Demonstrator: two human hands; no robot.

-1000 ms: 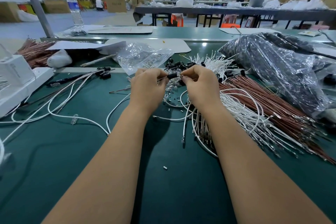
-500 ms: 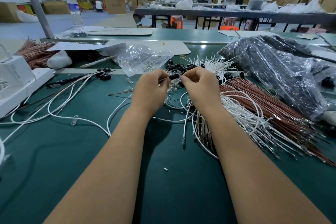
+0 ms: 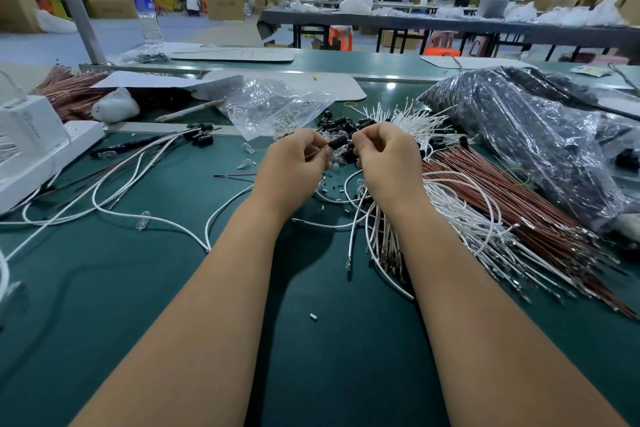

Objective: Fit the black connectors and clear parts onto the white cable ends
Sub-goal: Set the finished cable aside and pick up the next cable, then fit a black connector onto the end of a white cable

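Both hands meet above the green mat at mid-table. My right hand (image 3: 388, 163) pinches a black connector (image 3: 337, 142) between thumb and forefinger. My left hand (image 3: 294, 170) pinches a thin cable end (image 3: 313, 153) that points into that connector. Behind the hands lies a heap of black connectors (image 3: 341, 123), with small clear parts (image 3: 246, 163) scattered to the left. A bundle of white cables (image 3: 460, 215) fans out under and right of my right wrist. Finished white cables with black ends (image 3: 199, 135) lie at the left.
A clear bag of parts (image 3: 277, 107) sits behind my left hand. A large plastic bag of black pieces (image 3: 530, 135) fills the right. Brown wires (image 3: 512, 204) lie beside the white bundle. A white box (image 3: 31, 142) stands at the left edge; a water bottle (image 3: 147, 10) stands far back.
Both hands stay together at the same spot; the black connector has tilted slightly and sits closer over the cable end. Nothing else has shifted.
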